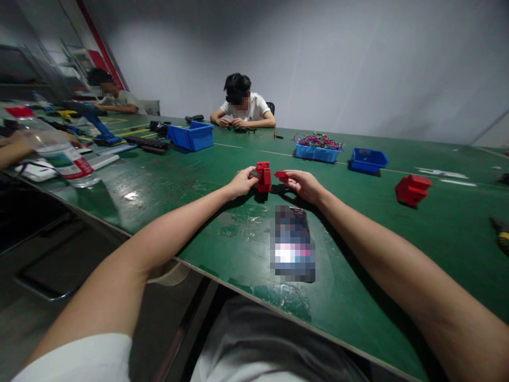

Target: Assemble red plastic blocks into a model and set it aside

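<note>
My left hand [241, 182] is closed on a red plastic block [263, 176] that stands upright on the green table [167, 185]. My right hand [303, 184] pinches a small red piece [280, 174] just to the right of the block, close to its side. Whether piece and block touch is unclear. A phone [294, 243] lies flat on the table in front of me, between my forearms.
A red housing [412, 189] lies at the right. Blue bins [368, 159], one tray [317, 147] full of small colourful parts, and another blue bin [191, 136] stand further back. A water bottle [59, 151] lies at the left. Two other people sit at the far side.
</note>
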Tool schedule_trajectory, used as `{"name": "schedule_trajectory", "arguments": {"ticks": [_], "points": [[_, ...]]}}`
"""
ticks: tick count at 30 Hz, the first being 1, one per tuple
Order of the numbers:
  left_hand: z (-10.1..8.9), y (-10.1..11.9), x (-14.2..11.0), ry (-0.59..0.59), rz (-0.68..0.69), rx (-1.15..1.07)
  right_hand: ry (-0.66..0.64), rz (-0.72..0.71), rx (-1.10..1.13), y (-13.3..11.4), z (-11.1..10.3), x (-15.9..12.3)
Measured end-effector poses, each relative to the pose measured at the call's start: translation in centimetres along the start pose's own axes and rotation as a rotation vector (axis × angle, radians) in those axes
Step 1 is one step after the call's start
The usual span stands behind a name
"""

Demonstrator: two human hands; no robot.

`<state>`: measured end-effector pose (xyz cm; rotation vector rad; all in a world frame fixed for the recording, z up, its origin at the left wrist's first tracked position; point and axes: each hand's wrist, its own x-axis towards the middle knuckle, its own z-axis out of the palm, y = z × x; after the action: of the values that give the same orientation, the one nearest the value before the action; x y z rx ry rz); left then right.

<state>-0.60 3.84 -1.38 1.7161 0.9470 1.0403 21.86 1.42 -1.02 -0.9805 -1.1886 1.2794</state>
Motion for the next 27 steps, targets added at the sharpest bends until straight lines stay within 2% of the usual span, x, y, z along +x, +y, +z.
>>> {"name": "schedule_trajectory", "arguments": {"ticks": [7,12,21,27], "points": [[-0.2,-0.4,0.2,-0.009,0.02,-0.011,-0.058,0.05,0.042,-0.5,1.8,-1.0],[-0.2,-0.2,0.0,-0.004,0.011,0.007,-0.038,0.084,0.104,-0.8,1.9,-1.3],[-0.1,-0.2,0.0,-0.01,0.01,0.005,0.01,0.051,0.194,-0.3,1.7,-0.7],[-0.1,-0.5,0.0,-0.016,0.01,0.007,0.038,-0.045,0.211,0.5,1.2,0.0]]}}
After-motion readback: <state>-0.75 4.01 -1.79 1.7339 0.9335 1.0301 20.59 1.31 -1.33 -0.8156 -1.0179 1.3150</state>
